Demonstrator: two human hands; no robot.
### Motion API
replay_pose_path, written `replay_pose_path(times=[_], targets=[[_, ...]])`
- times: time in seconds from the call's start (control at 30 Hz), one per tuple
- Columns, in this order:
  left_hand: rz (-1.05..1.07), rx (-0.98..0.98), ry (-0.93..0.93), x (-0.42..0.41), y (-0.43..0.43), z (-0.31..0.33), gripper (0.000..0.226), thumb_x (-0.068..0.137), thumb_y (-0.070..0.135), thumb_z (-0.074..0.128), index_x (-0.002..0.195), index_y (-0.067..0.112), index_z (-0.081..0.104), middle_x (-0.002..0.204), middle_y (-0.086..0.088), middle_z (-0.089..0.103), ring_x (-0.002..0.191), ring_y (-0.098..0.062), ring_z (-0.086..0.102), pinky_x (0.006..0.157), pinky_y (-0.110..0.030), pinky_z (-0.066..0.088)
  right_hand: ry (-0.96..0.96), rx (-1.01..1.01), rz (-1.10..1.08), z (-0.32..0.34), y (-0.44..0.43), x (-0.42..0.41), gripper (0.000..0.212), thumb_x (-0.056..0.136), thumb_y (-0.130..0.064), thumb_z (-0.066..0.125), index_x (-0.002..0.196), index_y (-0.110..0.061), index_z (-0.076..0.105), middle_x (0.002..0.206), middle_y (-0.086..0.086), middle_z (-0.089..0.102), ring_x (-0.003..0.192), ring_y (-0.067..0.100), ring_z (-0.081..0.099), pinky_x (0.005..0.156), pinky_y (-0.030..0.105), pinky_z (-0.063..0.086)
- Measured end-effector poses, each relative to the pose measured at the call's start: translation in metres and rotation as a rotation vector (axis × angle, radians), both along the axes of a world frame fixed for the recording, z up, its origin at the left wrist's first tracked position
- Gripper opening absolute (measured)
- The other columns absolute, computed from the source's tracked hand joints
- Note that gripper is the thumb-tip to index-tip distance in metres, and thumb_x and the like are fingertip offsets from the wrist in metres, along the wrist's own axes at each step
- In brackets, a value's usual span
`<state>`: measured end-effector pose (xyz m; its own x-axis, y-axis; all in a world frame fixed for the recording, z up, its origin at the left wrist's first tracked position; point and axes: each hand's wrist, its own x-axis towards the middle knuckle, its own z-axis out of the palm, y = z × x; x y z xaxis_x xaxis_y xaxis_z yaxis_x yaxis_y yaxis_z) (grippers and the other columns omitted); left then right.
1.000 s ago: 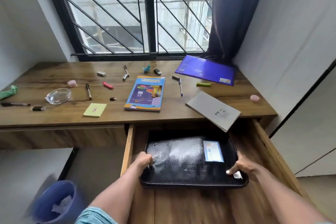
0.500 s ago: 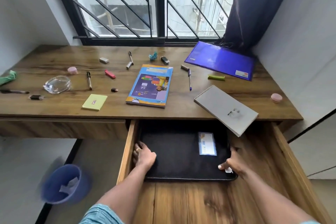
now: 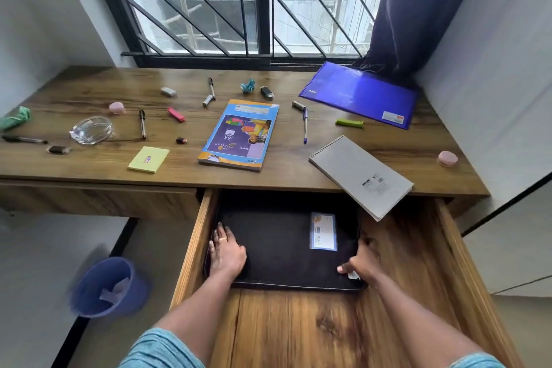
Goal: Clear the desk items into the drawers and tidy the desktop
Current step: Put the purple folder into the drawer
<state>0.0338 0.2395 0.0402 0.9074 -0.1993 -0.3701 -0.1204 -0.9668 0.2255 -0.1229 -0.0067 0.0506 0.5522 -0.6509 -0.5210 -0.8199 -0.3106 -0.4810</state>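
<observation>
- Pressing the black folder (image 3: 280, 251) with the left hand (image 3: 227, 254), fingers (image 3: 219, 236) straight and together at its left edge.
- Gripping its near right corner with the right hand (image 3: 363, 263), fingers curled, thumb on top.
- Lying flat in the open drawer (image 3: 298, 323), far end under the tabletop (image 3: 89, 92).

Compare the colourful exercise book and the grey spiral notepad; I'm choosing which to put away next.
The exercise book has a bright blue, orange and purple cover; the spiral notepad is plain grey. The book lies wholly on the desk; the notepad overhangs its front edge above the open drawer. Both lie flat, closed, untouched.
</observation>
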Motion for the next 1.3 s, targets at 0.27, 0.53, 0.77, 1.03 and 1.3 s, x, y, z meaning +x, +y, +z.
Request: replay_pose_path(times=[0.27, 0.53, 0.77, 1.03, 1.3], targets=[[-0.222, -0.137, -0.294, -0.011, -0.018, 0.002, 0.038, 0.091, 0.009, 0.049, 0.128, 0.010, 0.058, 0.146, -0.007, 0.044, 0.134, -0.021, 0.043, 0.116, -0.028, 0.025, 0.312, -0.141, 0.168, 0.017, 0.000, 0.012, 0.113, 0.061, -0.042, 0.084, 0.143, 0.000, 0.019, 0.145, 0.019, 0.023, 0.136, 0.035, 0.029, 0.109, 0.039, 0.032], [-0.398, -0.379, -0.452, 0.010, -0.110, 0.079, 0.018, 0.077, 0.016, 0.070, 0.093, 0.022, 0.075, 0.085, -0.001, 0.074, 0.074, -0.022, 0.071, 0.062, -0.030, 0.055, 0.616, 0.190, 0.440, 0.090, -0.038, 0.060, 0.033, 0.086, -0.035, 0.066, 0.093, -0.003, 0.061, 0.074, 0.008, 0.072, 0.057, 0.012, 0.066, 0.059, 0.024, 0.050], [-0.152, -0.663, -0.268, 0.054, -0.229, 0.138, 0.035, 0.091, 0.010, 0.046, 0.120, 0.009, 0.064, 0.121, -0.013, 0.065, 0.113, -0.027, 0.059, 0.096, -0.030, 0.044, 0.428, 0.264, 0.277, 0.158, -0.144, 0.115, 0.028, 0.092, -0.019, 0.057, 0.065, -0.015, 0.050, 0.037, -0.005, 0.049, 0.031, 0.006, 0.040, 0.036, 0.010, 0.024], [0.139, -0.808, 0.141, 0.121, -0.344, 0.142, 0.037, 0.088, 0.004, 0.043, 0.120, -0.006, 0.056, 0.125, -0.020, 0.058, 0.115, -0.035, 0.053, 0.093, -0.035, 0.043, -0.278, -0.013, -0.230, 0.133, -0.261, 0.164, 0.042, 0.075, -0.016, 0.077, 0.107, -0.002, 0.053, 0.082, 0.013, 0.054, 0.062, 0.018, 0.049, 0.051, 0.025, 0.040], [0.577, -1.337, 0.487, 0.160, -0.431, 0.155, 0.026, 0.089, -0.002, 0.040, 0.067, 0.013, 0.043, 0.105, -0.002, 0.042, 0.094, -0.019, 0.038, 0.082, -0.025, 0.032, -0.206, -0.145, -0.360, 0.109, -0.334, 0.215, 0.042, 0.083, -0.026, 0.064, 0.117, -0.001, 0.061, 0.121, 0.015, 0.062, 0.112, 0.029, 0.059, 0.085, 0.031, 0.047]])
